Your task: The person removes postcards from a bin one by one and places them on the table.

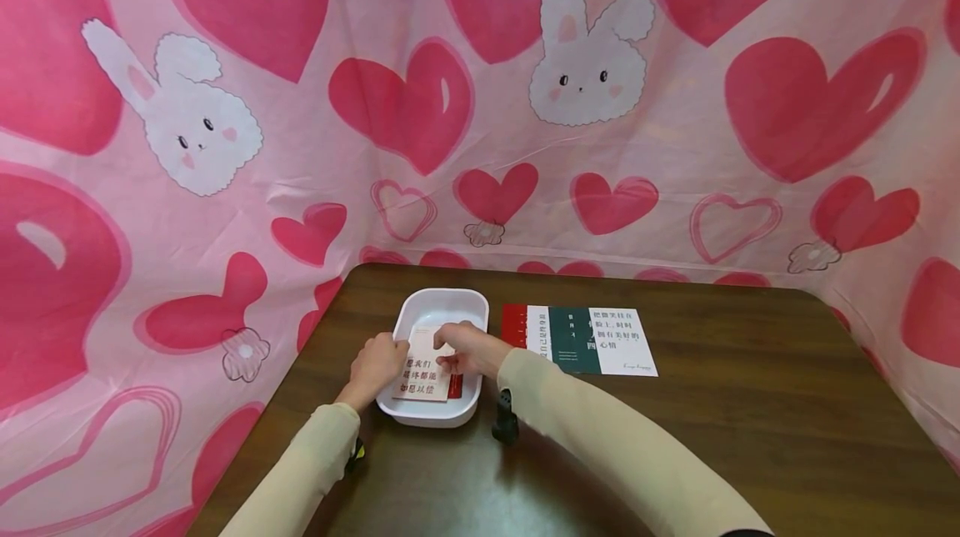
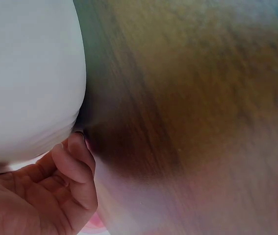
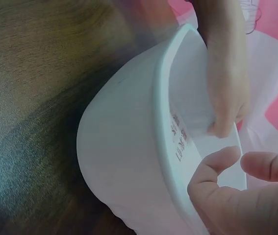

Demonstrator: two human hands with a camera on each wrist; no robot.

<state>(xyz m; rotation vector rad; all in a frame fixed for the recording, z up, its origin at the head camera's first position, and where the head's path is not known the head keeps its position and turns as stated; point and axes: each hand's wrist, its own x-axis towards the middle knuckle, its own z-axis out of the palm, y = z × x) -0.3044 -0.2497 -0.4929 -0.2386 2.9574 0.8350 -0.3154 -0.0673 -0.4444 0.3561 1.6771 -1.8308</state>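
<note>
A white plastic tub (image 1: pixel 431 419) stands on the table, its long side pointing away from me. My left hand (image 1: pixel 375 368) grips its left rim, with the thumb over the edge and fingers curled along the outer wall. Inside the tub lies a pale card (image 1: pixel 422 380) with printed characters, and a strip of a red card (image 1: pixel 455 387) shows beside it. Over the tub's right side is my right hand (image 1: pixel 474 347), fingers bent above the cards. In the right wrist view its thumb and forefinger stand slightly apart, with nothing visible between them.
Right of the tub, several overlapping cards lie in a row: a red one (image 1: pixel 513 324), a green one (image 1: pixel 573 341) and a white one (image 1: pixel 624 343) among them. The brown wooden table (image 1: pixel 750 404) meets a pink heart-and-rabbit curtain (image 1: pixel 495 128) behind and at the sides.
</note>
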